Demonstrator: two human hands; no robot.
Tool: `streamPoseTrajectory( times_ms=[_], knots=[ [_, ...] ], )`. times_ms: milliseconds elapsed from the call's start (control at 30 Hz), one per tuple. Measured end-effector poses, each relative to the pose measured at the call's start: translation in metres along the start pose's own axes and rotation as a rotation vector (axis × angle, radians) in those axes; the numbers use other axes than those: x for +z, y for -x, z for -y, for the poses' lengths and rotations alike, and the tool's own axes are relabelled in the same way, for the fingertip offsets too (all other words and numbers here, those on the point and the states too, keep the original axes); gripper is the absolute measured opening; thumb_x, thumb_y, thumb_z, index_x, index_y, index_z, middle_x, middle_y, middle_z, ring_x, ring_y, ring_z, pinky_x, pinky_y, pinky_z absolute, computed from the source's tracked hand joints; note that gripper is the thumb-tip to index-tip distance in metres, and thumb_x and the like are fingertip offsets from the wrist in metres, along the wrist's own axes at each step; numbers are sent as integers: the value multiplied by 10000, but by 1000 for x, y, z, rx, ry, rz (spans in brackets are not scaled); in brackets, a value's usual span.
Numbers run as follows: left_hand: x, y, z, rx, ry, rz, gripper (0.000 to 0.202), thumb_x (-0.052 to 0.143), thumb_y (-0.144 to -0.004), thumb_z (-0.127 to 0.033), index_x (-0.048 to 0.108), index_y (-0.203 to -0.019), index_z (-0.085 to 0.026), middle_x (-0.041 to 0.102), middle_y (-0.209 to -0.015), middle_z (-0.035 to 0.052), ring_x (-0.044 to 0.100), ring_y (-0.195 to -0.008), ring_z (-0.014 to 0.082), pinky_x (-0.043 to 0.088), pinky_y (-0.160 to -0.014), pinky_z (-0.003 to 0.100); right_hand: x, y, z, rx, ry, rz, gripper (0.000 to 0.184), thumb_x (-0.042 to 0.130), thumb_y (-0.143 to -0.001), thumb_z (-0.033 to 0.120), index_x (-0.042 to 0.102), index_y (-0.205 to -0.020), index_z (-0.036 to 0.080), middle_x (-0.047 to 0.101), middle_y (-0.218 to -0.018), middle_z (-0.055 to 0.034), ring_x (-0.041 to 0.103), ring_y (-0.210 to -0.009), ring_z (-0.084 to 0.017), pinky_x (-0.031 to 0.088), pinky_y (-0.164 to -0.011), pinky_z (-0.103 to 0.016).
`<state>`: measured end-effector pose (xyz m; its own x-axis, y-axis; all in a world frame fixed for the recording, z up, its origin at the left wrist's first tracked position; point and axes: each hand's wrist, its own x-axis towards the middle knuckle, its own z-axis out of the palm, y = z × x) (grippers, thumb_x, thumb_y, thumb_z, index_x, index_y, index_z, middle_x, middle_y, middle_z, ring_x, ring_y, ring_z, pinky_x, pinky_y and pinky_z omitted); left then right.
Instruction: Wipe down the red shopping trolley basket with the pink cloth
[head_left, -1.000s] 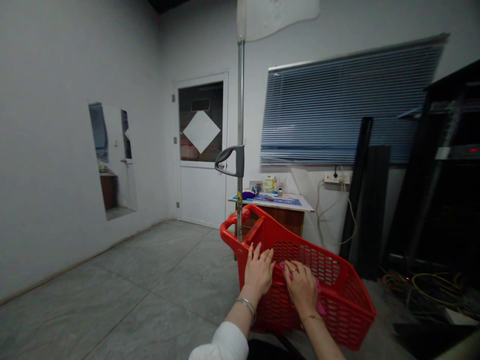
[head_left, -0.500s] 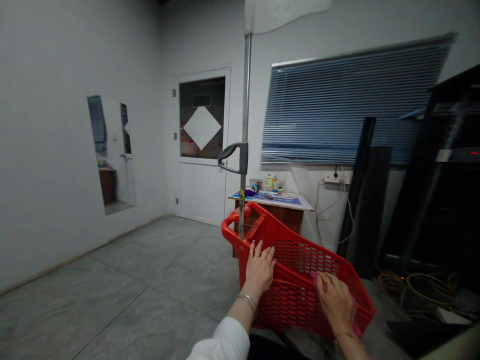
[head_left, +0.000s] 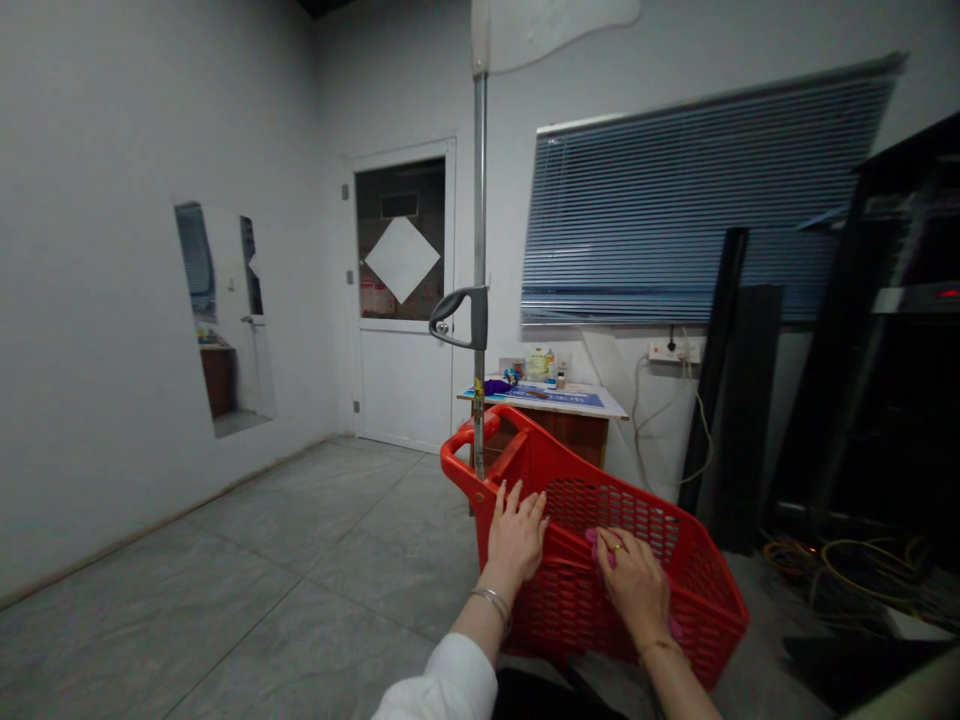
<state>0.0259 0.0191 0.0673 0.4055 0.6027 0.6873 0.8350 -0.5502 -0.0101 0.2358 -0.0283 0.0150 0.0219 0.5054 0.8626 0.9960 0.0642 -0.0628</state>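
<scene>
A red plastic shopping basket (head_left: 675, 560) with a perforated wall stands tilted in front of me. Its grey pull handle (head_left: 457, 318) rises on a metal pole (head_left: 478, 250) at the far end. My left hand (head_left: 517, 538) lies flat on the basket's near rim, fingers stretched out. My right hand (head_left: 636, 582) presses a pink cloth (head_left: 596, 542) against the rim further right; only the cloth's edges show under the fingers.
A wooden table (head_left: 559, 412) with small items stands behind the basket, below blue blinds (head_left: 690, 200). A white door (head_left: 401, 300) is at the back. Black panels (head_left: 731, 400) lean on the wall, and cables (head_left: 840, 570) lie on the floor at right.
My right hand slid the pink cloth right along the rim, then back left toward the middle. My left hand stayed in place on the rim.
</scene>
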Motion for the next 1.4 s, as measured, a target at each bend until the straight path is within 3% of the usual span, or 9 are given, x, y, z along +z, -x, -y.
streamPoseTrajectory(
  times_ms=[167,267,367,567,700,1000,1133,1233,1400],
  knots=[
    [0,-1,-2,-14,22,-1,413,358,-1009,-384,498,-1383,-275,616,-1325,-11,368,-1374,243,189,-1194,517,-14,24,-68,25,41,-8,372,377,-921,378,709,-1001,231,669,-1000,-78,551,-865,-182,404,-817,-322],
    [1,-2,-4,-28,48,-4,414,357,-1008,-381,512,-1374,-266,624,-1315,-9,364,-1378,255,187,-1193,525,-15,28,-78,84,91,-53,370,391,-917,395,708,-981,216,670,-971,-77,541,-838,-191,398,-793,-328],
    [2,-2,-4,-35,59,-7,415,358,-1005,-382,520,-1369,-265,634,-1299,-4,371,-1375,263,191,-1189,533,-10,21,-55,106,118,-78,345,424,-919,399,706,-979,209,678,-951,-66,532,-813,-185,391,-780,-322],
    [4,-1,-3,-37,39,0,419,355,-1006,-377,518,-1372,-254,626,-1312,3,358,-1384,265,191,-1191,529,13,-13,29,15,-4,-59,315,428,-946,354,700,-1010,208,687,-984,-52,551,-865,-160,392,-831,-294],
    [3,-1,-1,-26,17,-2,412,371,-1003,-375,513,-1373,-263,621,-1318,2,365,-1380,255,190,-1192,523,19,-20,47,11,-48,-78,311,435,-944,363,698,-1015,212,683,-999,-55,560,-881,-155,401,-832,-289],
    [6,-1,0,-18,33,-26,409,360,-1009,-384,505,-1376,-278,628,-1307,-11,372,-1375,241,187,-1195,512,-7,18,-53,2,30,-9,309,452,-927,394,690,-1026,224,679,-994,-52,565,-847,-166,413,-825,-306],
    [8,-1,-2,-28,27,-19,410,366,-1006,-388,510,-1374,-276,636,-1294,-2,368,-1378,249,193,-1191,524,-12,26,-70,77,110,-64,331,425,-928,389,697,-985,209,679,-961,-62,555,-804,-181,411,-776,-321],
    [9,-1,-2,-20,16,-17,418,375,-1002,-382,495,-1387,-275,636,-1294,5,365,-1379,253,192,-1190,531,-10,21,-53,122,167,-103,313,450,-922,381,699,-970,197,680,-951,-58,541,-803,-185,403,-772,-321],
    [9,-1,-2,-26,8,-20,412,381,-1000,-376,498,-1384,-282,633,-1296,1,359,-1380,249,184,-1195,524,4,-5,13,33,67,-61,285,458,-937,353,699,-994,212,682,-967,-39,537,-845,-163,386,-808,-294]
  ],
)
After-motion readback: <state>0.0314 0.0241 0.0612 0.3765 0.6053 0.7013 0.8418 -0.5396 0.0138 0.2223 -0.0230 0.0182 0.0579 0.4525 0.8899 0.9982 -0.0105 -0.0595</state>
